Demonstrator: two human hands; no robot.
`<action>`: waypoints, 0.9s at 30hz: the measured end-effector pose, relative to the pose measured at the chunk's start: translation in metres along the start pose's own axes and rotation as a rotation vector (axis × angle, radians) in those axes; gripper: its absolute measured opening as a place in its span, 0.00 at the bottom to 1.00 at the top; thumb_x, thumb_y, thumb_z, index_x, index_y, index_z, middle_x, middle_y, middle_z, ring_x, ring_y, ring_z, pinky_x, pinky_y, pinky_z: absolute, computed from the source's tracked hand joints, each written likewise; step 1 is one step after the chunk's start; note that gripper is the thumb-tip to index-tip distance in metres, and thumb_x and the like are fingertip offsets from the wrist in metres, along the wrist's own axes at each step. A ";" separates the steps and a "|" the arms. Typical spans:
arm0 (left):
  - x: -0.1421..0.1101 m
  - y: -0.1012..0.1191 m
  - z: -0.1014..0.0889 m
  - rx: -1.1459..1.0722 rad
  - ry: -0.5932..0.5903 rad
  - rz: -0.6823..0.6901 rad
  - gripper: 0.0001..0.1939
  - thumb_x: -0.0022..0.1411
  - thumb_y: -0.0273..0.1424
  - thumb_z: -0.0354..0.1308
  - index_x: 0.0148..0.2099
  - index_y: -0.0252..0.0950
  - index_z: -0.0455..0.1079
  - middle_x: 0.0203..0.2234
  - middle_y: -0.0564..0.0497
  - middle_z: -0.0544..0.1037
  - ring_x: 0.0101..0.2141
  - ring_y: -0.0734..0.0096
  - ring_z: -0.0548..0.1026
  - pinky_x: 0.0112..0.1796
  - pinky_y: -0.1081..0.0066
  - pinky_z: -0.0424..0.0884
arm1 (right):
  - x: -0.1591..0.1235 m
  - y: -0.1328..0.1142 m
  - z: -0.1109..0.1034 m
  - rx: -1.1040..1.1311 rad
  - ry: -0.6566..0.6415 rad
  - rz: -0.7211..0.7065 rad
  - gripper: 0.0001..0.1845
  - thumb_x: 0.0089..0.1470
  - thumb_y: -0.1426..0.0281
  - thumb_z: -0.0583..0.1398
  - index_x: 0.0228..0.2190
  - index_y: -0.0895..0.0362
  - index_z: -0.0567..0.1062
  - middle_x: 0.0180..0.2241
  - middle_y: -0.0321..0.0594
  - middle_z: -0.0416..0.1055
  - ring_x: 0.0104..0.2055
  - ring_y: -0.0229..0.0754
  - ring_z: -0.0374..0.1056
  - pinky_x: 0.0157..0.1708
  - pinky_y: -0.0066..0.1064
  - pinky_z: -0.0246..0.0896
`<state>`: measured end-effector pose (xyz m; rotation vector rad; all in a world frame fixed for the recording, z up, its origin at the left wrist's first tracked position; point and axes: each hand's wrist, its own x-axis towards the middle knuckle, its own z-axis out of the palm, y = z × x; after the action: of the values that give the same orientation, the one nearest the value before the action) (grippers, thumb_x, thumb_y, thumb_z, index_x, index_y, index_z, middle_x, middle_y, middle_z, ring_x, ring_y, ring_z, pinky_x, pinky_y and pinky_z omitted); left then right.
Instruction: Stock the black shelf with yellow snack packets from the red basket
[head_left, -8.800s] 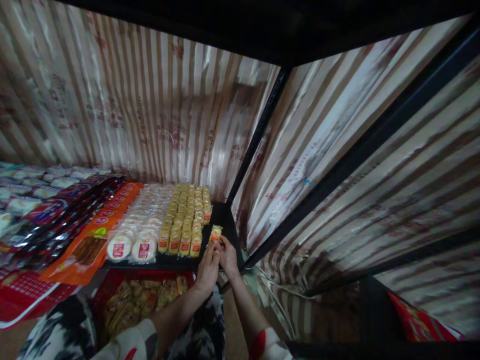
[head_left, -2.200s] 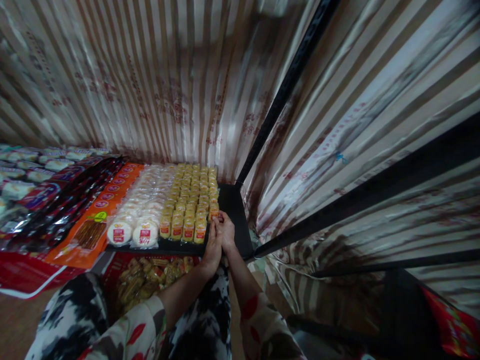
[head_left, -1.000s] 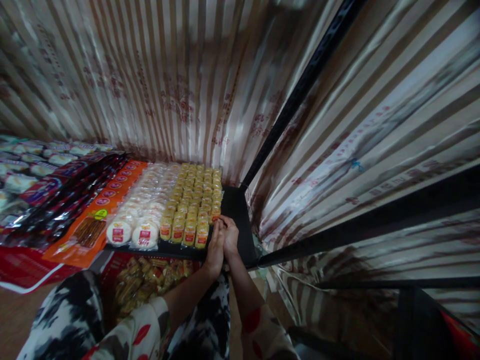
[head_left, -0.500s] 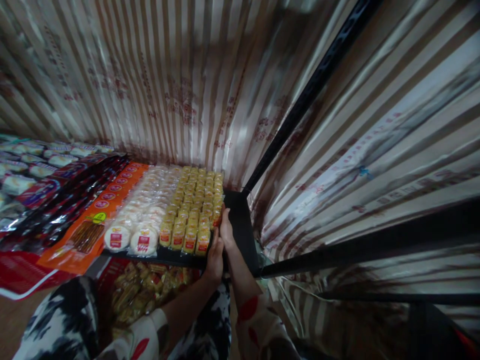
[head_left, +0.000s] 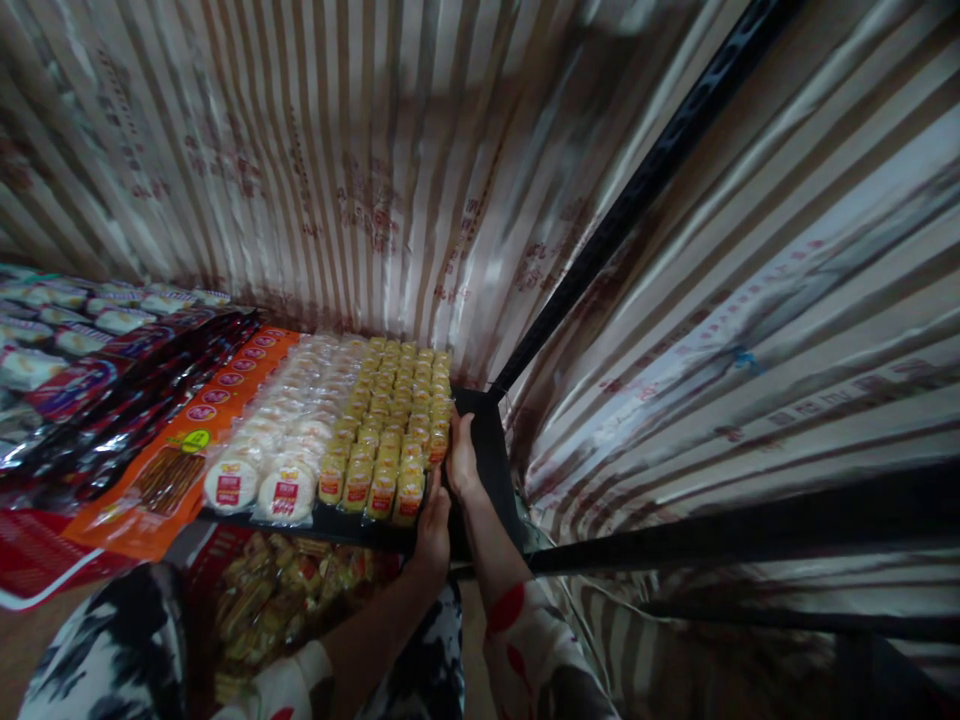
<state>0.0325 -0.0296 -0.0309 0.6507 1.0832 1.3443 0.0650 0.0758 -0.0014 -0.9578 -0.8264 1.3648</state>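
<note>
Rows of small yellow packets [head_left: 390,430] with red labels lie on a black shelf [head_left: 486,445]. My right hand [head_left: 461,455] rests flat against the right side of the rows, fingers stretched forward, holding nothing. My left hand [head_left: 435,520] is just behind it at the shelf's front edge. Its fingers point up and touch the front right packet [head_left: 409,492]. Both forearms come up from the bottom of the view in patterned sleeves.
Left of the yellow rows lie round white packets [head_left: 285,450], orange packs [head_left: 187,450] and dark glossy packs [head_left: 97,400]. A red basket of wrapped snacks [head_left: 285,590] sits below the shelf. Striped shiny cloth [head_left: 375,180] hangs behind and to the right, and black frame bars [head_left: 637,190] cross it.
Earlier both hands held one yellow packet above the shelf's bare right strip. It now lies in the rows; my right hand has slid forward along them and my left hand trails behind.
</note>
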 end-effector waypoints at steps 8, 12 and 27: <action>-0.002 0.001 0.000 -0.014 -0.002 0.012 0.35 0.52 0.54 0.52 0.55 0.36 0.66 0.61 0.46 0.58 0.62 0.58 0.50 0.60 0.62 0.50 | 0.002 0.003 -0.006 0.014 0.058 0.018 0.35 0.53 0.45 0.44 0.54 0.50 0.64 0.56 0.34 0.62 0.60 0.41 0.54 0.60 0.39 0.46; -0.005 0.004 0.000 -0.018 0.002 0.026 0.35 0.53 0.52 0.52 0.56 0.35 0.64 0.61 0.46 0.57 0.62 0.58 0.51 0.60 0.62 0.51 | -0.007 0.006 -0.018 -0.058 0.227 -0.057 0.35 0.54 0.46 0.45 0.54 0.54 0.64 0.61 0.35 0.54 0.64 0.39 0.45 0.63 0.37 0.35; -0.094 0.022 -0.056 0.397 -0.042 0.104 0.17 0.59 0.34 0.48 0.46 0.38 0.72 0.45 0.46 0.76 0.47 0.62 0.71 0.53 0.63 0.62 | -0.156 0.011 0.006 -0.371 0.359 -0.207 0.20 0.56 0.57 0.47 0.45 0.51 0.68 0.44 0.44 0.70 0.46 0.47 0.66 0.45 0.42 0.61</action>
<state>-0.0162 -0.1282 -0.0113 1.0339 1.3099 1.2047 0.0469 -0.0797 0.0004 -1.3191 -0.8876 0.8412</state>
